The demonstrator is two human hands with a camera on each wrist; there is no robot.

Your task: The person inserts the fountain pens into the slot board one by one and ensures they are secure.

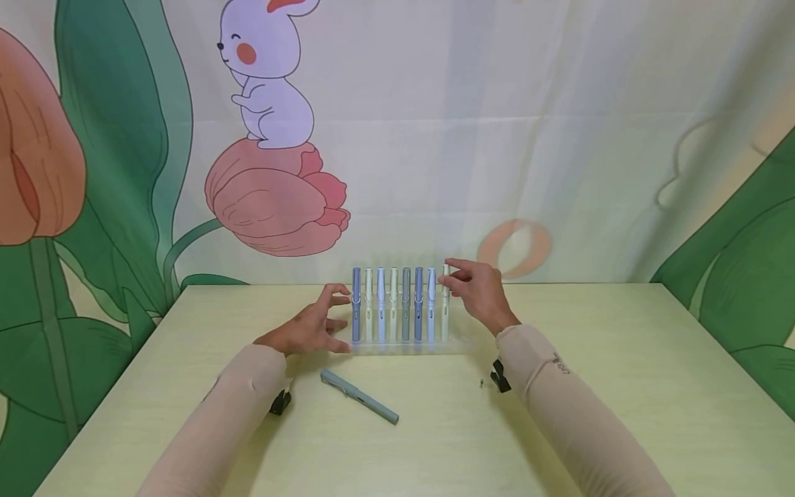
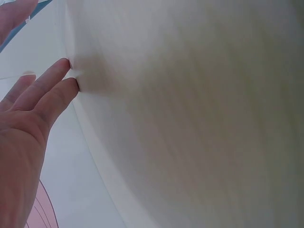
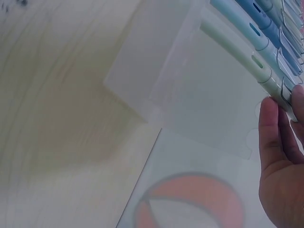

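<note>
Several capped pens stand upright in a row in a clear pen stand. At the row's right end, my right hand pinches the cap of a pale green pen; the right wrist view shows fingers and thumb around that cap, with the pen in line beside a light blue one. My left hand is at the stand's left end, its fingers spread and lightly bent beside the dark blue pen. In the left wrist view the left hand reaches out with nothing in its grasp.
A grey-green capped pen lies slantwise on the table in front of the stand. Behind the table's back edge hangs a curtain printed with a rabbit and flowers.
</note>
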